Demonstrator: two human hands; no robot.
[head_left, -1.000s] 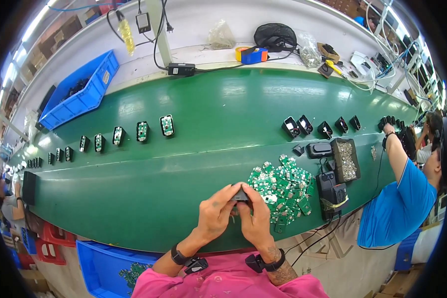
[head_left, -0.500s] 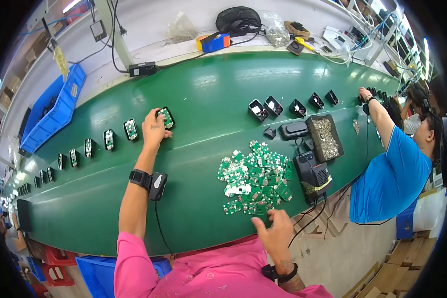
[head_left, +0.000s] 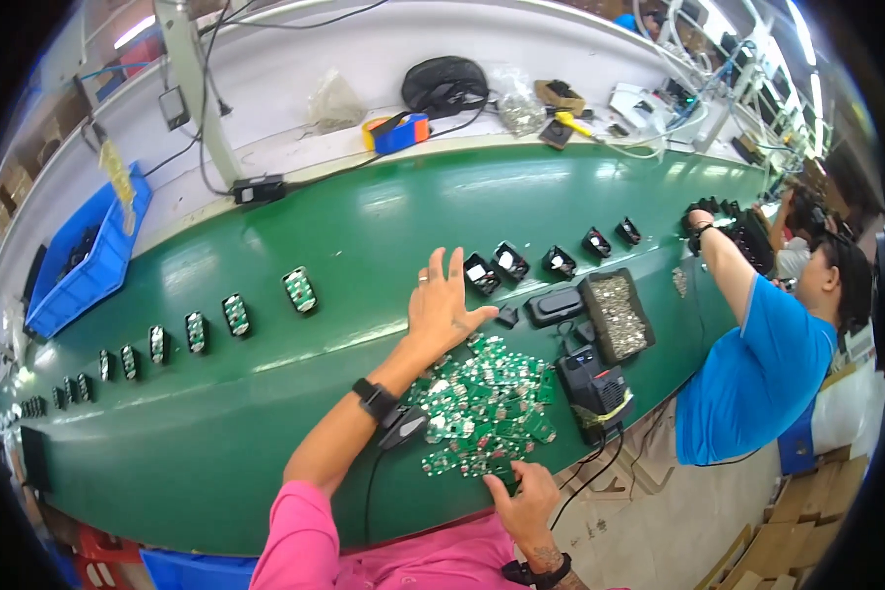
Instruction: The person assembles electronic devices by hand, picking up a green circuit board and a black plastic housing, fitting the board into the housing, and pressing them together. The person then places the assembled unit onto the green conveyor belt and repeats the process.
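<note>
My left hand (head_left: 441, 307) is open, fingers stretched toward the nearest of several small black cases (head_left: 481, 274) with parts inside. It seems to hold nothing. My right hand (head_left: 526, 501) is at the near edge of a loose pile of green circuit boards (head_left: 487, 403), its thumb and forefinger closed on a circuit board (head_left: 507, 479) that is partly hidden. To the left, a black case with a green board in it (head_left: 301, 291) stands at the near end of a row of similar filled cases (head_left: 236, 315).
Right of the pile are a black box of small metal parts (head_left: 615, 317), a black corded device (head_left: 596, 391) and a black oblong case (head_left: 555, 307). A blue bin (head_left: 93, 261) stands at the far left. A co-worker in blue (head_left: 757, 369) sits at the right.
My left hand has let go of the filled case and moved right to the cases with parts. My right hand has come down to the pile's near edge. The view has shifted.
</note>
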